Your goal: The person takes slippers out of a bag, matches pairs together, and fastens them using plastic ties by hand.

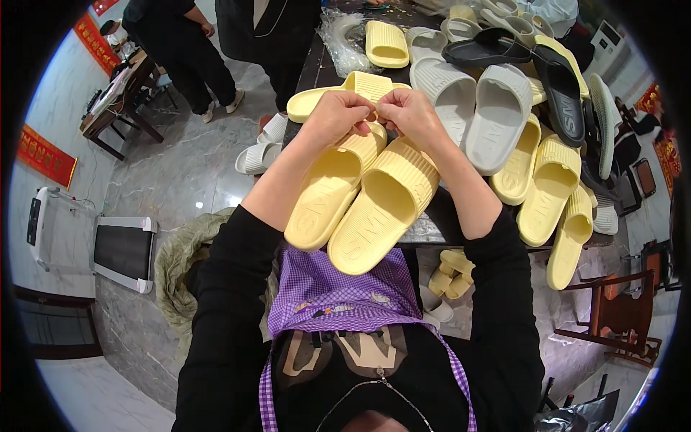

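My left hand point(335, 117) and my right hand point(412, 117) meet above the table's near edge, thumbs and fingers pinched together. Whatever lies between the fingertips is too small to make out. Right below them, a pair of yellow slide slippers, the left one point(325, 194) and the right one point(381, 209), rest side by side with heels toward me, overhanging the edge. Their ribbed straps are partly covered by my hands. Another yellow slipper point(308, 103) lies crosswise just behind my fingers.
Grey slippers point(498, 119), black slippers point(559, 93) and more yellow slippers point(551, 189) are heaped on the dark table's right side. Clear plastic wrap point(343, 42) lies at the back. A person in dark clothes point(176, 54) stands far left. A wooden chair point(620, 311) is at right.
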Tool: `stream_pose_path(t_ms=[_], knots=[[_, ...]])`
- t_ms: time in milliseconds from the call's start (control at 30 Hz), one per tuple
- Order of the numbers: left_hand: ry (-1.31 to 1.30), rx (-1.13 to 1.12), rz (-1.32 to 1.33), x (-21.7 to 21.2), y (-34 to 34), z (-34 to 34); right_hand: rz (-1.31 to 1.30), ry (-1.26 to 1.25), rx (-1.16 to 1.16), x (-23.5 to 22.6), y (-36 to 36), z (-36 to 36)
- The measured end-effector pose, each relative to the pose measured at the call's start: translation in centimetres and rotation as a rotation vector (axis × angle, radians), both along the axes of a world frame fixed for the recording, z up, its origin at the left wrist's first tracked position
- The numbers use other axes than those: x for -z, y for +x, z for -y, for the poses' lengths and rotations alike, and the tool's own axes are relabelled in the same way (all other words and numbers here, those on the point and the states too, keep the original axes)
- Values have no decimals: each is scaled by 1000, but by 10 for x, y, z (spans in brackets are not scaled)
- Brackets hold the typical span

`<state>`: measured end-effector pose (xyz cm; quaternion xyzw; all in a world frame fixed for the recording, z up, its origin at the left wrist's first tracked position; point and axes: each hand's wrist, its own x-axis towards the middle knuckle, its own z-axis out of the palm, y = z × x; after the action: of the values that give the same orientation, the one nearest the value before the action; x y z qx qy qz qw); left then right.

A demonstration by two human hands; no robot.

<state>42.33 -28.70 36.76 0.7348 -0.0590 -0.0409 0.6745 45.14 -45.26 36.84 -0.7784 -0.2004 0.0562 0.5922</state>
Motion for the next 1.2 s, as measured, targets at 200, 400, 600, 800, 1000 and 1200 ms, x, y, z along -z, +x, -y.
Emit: stream_pose_path(t_ms=[200, 400, 600, 800, 1000, 1200], knots=[[578, -195, 479, -6, -46, -19, 236, -187, 41, 0, -3, 23], [694, -172, 200, 24, -164, -77, 384, -598, -146, -31, -108, 76], [645, -286, 193, 20, -205, -52, 418, -564, 63, -14, -177, 66], [458, -416, 150, 54, -207, -54, 145, -315, 198, 7, -200, 43], [-141, -493, -72, 44, -235, -48, 66, 414, 230, 74, -225, 41], [-334, -373, -129, 30, -243, -42, -601, 496, -81, 56, -229, 39]])
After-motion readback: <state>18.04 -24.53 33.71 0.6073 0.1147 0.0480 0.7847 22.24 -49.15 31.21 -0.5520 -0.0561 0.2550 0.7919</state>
